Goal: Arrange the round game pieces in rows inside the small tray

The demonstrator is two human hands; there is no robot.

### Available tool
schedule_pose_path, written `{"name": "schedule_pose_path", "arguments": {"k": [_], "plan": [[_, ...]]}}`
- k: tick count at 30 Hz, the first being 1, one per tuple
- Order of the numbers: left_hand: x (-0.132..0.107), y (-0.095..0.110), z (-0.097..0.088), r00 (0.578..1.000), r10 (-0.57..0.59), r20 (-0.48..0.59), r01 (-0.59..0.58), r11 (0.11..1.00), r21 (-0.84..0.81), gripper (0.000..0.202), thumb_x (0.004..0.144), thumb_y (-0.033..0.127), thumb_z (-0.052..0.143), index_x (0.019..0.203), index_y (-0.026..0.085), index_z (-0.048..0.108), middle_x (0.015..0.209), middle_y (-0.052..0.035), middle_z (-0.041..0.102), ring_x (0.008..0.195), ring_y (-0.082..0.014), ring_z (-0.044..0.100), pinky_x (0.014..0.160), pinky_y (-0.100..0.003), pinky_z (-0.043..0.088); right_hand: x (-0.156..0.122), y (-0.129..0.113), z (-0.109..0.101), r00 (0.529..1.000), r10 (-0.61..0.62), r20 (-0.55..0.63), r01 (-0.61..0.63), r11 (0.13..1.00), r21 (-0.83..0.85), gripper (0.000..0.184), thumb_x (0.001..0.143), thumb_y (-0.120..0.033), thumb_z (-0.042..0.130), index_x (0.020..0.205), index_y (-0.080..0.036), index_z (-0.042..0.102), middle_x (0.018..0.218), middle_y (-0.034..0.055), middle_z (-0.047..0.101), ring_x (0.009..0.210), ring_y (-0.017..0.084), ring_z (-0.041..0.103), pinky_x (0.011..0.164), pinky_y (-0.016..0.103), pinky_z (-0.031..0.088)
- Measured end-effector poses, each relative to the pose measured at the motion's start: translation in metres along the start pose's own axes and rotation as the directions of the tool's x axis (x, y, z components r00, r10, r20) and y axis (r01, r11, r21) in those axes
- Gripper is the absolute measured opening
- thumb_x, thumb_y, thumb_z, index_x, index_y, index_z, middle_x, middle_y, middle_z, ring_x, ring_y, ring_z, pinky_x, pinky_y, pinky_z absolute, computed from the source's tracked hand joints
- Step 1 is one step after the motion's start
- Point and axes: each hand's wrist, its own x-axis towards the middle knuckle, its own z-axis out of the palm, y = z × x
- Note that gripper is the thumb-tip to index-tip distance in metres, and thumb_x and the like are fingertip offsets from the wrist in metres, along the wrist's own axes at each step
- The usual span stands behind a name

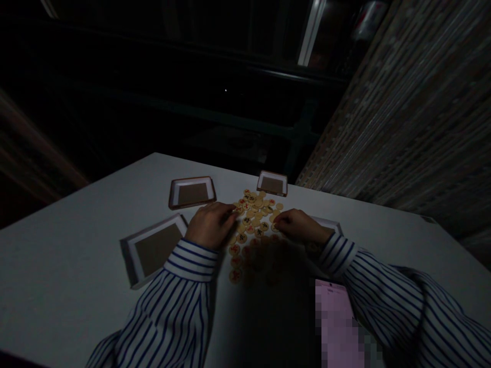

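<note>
A heap of round pale game discs [255,220] with red and black marks lies in the middle of a white table [69,266]. My left hand [211,224] rests at the heap's left edge, fingers curled and tips pinched on a disc. At the heap's right edge my right hand [297,225] has its fingers drawn together on another disc. Both arms wear blue-striped white sleeves.
Several shallow trays with brown floors ring the heap: one at front left [155,250], one at back left [192,192], a small one at the back [272,183], and one mostly hidden behind my right wrist [330,224]. A brick wall stands at right. The room is dark.
</note>
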Motion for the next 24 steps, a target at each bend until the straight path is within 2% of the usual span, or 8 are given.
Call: {"name": "schedule_pose_path", "arguments": {"k": [3, 8, 15, 24], "plan": [[-0.0003, -0.0011, 0.0000, 0.998, 0.007, 0.060, -0.008, 1.000, 0.026, 0.031, 0.081, 0.033, 0.045, 0.097, 0.017, 0.066, 0.096, -0.0073, 0.068, 0.091, -0.0215, 0.061, 0.083, -0.035, 0.047, 0.0000, -0.0009, 0.0012, 1.000, -0.018, -0.005, 0.017, 0.998, -0.062, 0.023, 0.075, -0.027, 0.051, 0.086, -0.018, 0.068, 0.078, 0.0028, 0.068, 0.070, 0.014, 0.060, 0.059, 0.022, 0.038], [-0.0010, -0.0058, -0.0011, 0.989, -0.073, 0.128, 0.061, 0.994, 0.090, 0.033, 0.082, 0.034, 0.042, 0.100, 0.018, 0.064, 0.100, -0.0072, 0.067, 0.094, -0.0229, 0.060, 0.082, -0.035, 0.046, -0.0007, -0.0014, 0.0018, 1.000, 0.001, -0.004, -0.001, 0.990, -0.143, 0.026, 0.078, -0.030, 0.048, 0.090, -0.018, 0.067, 0.085, 0.0046, 0.069, 0.076, 0.016, 0.060, 0.062, 0.022, 0.038], [-0.0009, -0.0027, -0.0037, 0.971, -0.136, 0.194, 0.119, 0.988, 0.100, 0.032, 0.081, 0.037, 0.044, 0.097, 0.020, 0.066, 0.098, -0.0068, 0.067, 0.091, -0.0216, 0.061, 0.079, -0.032, 0.046, -0.0030, -0.0069, 0.0006, 0.999, 0.031, 0.016, -0.026, 0.968, -0.249, 0.027, 0.080, -0.034, 0.044, 0.088, -0.020, 0.066, 0.084, 0.0047, 0.068, 0.075, 0.016, 0.060, 0.061, 0.024, 0.036], [-0.0018, -0.0073, -0.0016, 0.964, -0.119, 0.239, 0.106, 0.992, 0.070, 0.032, 0.081, 0.039, 0.043, 0.094, 0.022, 0.067, 0.097, -0.0059, 0.067, 0.089, -0.0219, 0.061, 0.078, -0.033, 0.045, -0.0042, -0.0068, 0.0011, 1.000, 0.006, 0.028, 0.003, 0.942, -0.336, 0.027, 0.081, -0.033, 0.041, 0.085, -0.021, 0.066, 0.086, 0.0050, 0.068, 0.077, 0.018, 0.060, 0.063, 0.026, 0.034]]}}
